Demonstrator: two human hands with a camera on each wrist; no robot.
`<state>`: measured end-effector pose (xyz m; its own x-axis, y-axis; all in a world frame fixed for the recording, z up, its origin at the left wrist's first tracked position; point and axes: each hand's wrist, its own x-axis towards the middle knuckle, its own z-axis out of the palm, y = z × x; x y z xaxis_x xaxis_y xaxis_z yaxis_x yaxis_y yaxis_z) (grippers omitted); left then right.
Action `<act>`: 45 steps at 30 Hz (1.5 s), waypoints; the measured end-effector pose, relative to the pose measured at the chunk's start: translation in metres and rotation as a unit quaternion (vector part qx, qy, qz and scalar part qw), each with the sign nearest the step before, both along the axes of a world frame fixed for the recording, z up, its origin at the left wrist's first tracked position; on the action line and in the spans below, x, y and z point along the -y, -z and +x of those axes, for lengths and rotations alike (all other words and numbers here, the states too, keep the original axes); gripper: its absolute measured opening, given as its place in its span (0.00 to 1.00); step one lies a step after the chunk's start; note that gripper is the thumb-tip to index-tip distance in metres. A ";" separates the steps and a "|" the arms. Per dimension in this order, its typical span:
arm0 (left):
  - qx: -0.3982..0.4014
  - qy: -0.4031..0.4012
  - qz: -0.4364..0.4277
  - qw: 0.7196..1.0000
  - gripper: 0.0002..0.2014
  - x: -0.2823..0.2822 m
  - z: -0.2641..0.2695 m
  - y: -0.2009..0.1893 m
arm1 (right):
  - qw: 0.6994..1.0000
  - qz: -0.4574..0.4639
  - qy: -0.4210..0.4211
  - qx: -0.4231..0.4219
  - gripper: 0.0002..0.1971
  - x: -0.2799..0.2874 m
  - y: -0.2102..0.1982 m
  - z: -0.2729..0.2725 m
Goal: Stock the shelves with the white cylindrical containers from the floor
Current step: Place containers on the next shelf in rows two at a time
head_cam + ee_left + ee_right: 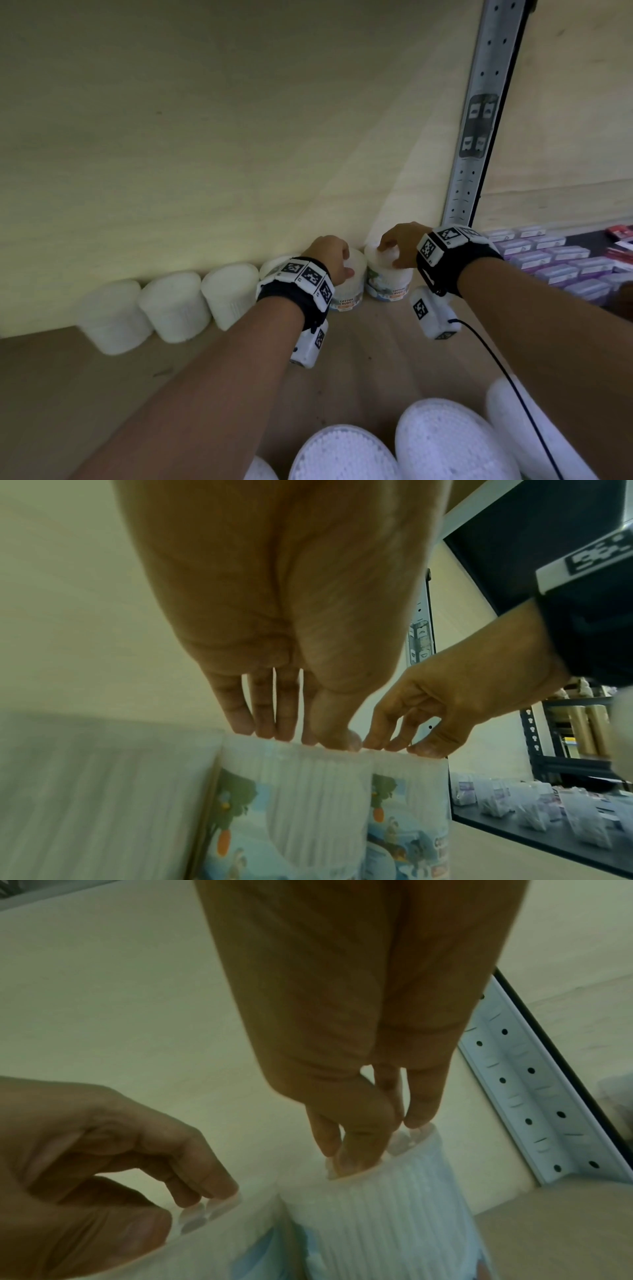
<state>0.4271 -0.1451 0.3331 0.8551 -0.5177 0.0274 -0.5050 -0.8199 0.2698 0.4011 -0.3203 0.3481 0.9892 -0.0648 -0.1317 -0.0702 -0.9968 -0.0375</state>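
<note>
Two white cylindrical containers with "cotton buds" labels stand side by side at the back of the wooden shelf (376, 342). My left hand (339, 262) grips the top of the left container (347, 291) from above, thumb in front and fingers behind. My right hand (394, 250) grips the top of the right container (388, 279) the same way. In the left wrist view the left hand (294, 734) has its fingertips on the rim of its container (301, 791). In the right wrist view the right hand (369, 1145) pinches the lid of its container (387, 1218).
Three more white containers (174, 308) line the back wall to the left. Several lie close to me at the bottom (445, 438). A perforated metal upright (479, 137) stands just right of my right hand. Purple boxes (555, 263) fill the neighbouring shelf.
</note>
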 end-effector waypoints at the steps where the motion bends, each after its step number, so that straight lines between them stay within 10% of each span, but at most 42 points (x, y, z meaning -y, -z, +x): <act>1: 0.000 0.003 0.006 1.000 0.21 0.000 0.000 -0.001 | 1.000 -0.001 0.000 -0.003 0.28 0.001 0.000 0.001; 18: -0.013 0.109 0.190 0.976 0.17 0.016 -0.055 -0.026 | 0.989 -0.093 -0.037 -0.108 0.22 -0.003 -0.021 -0.042; 31: 0.006 0.153 0.192 0.969 0.24 0.018 -0.107 -0.026 | 0.973 -0.147 -0.017 -0.177 0.16 -0.004 -0.016 -0.084; 36: 0.017 0.159 0.204 0.966 0.24 0.019 -0.122 -0.026 | 0.978 -0.121 -0.029 -0.166 0.32 0.031 0.018 -0.054; 45: 0.026 0.170 0.204 0.964 0.23 0.017 -0.142 -0.028 | 0.979 -0.116 -0.094 -0.137 0.21 -0.005 -0.022 -0.133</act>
